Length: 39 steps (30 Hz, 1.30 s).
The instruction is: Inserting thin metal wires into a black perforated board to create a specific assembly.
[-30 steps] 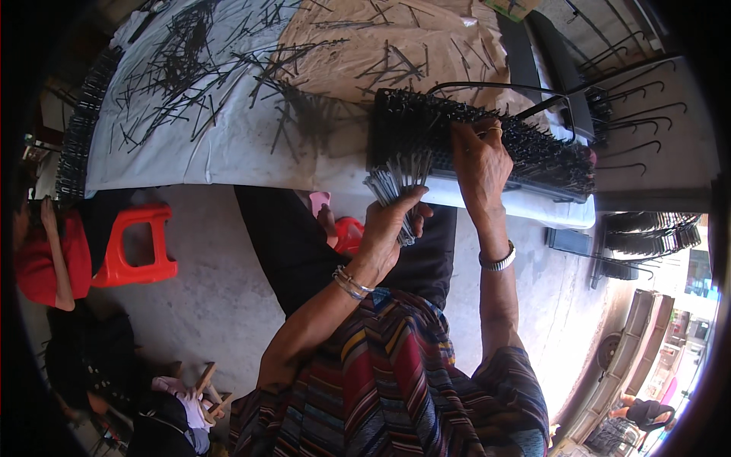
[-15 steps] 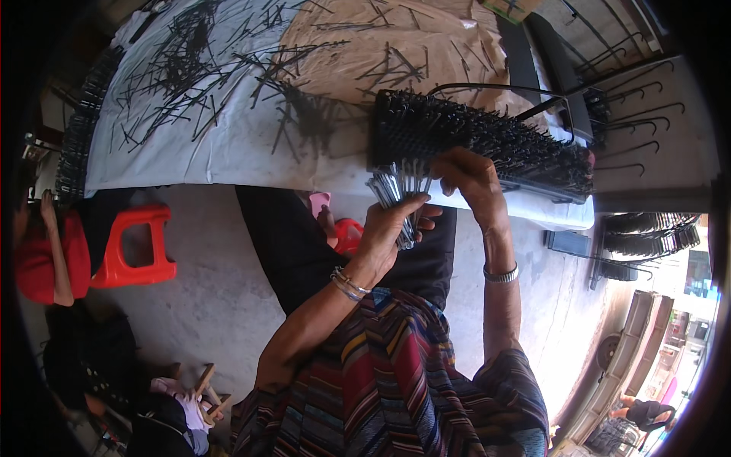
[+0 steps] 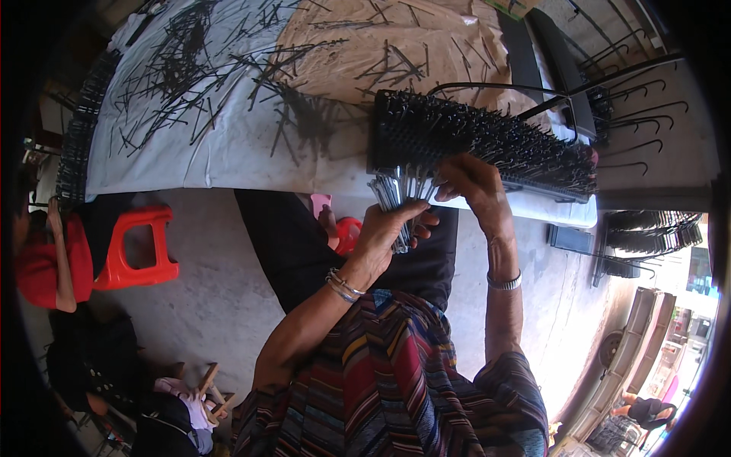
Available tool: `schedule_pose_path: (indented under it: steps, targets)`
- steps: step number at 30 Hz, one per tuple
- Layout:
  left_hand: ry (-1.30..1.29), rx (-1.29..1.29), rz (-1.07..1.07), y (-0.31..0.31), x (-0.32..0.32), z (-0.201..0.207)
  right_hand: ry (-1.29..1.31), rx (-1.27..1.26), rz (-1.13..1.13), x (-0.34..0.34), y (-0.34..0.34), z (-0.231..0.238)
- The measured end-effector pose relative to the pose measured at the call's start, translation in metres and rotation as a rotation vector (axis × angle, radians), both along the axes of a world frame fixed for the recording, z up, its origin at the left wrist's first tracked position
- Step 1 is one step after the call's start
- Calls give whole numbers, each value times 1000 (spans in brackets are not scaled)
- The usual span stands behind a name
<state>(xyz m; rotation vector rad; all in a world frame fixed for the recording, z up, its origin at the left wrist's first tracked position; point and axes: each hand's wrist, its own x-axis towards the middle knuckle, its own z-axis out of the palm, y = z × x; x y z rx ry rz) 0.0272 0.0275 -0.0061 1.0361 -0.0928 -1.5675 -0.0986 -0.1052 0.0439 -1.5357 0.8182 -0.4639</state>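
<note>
My left hand is closed around a bundle of thin silvery metal rods, held above my lap just off the table's front edge. The rods fan out toward the table. Close on the right of them is my right hand, its fingers curled into a pinch beside the rod ends. Whatever its fingertips grip is too small to make out. Right beyond both hands stands a black perforated rack, packed with many upright dark rods and fitted with a black wire handle.
Loose dark rods lie scattered over the white table cover and brown sheet. Hooked wires stick out at the right. A red plastic stool and a person in red are at the left.
My right hand has shifted slightly down and in toward the rods in my left hand. The left hand keeps its hold on the bundle almost in place.
</note>
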Motion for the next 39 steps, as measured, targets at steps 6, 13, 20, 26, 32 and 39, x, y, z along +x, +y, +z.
schedule_pose_path:
  steps: [6,13,20,26,32,39]
  targets:
    - [48,-11,9,-2,0,0,-20,8,-20,-7,3,8]
    - [184,-25,78,-15,3,-2,-47,-573,-450,4,0,13]
    - [251,-20,115,-18,-2,-6,121,-924,-473,11,-4,2]
    - [251,-21,130,-18,-4,-11,236,-946,-449,9,0,2]
    - [277,-20,136,-16,-3,-13,297,-1101,-416,1,-7,-4]
    - [268,-19,108,-15,-4,-15,284,-1053,-346,4,-12,-13]
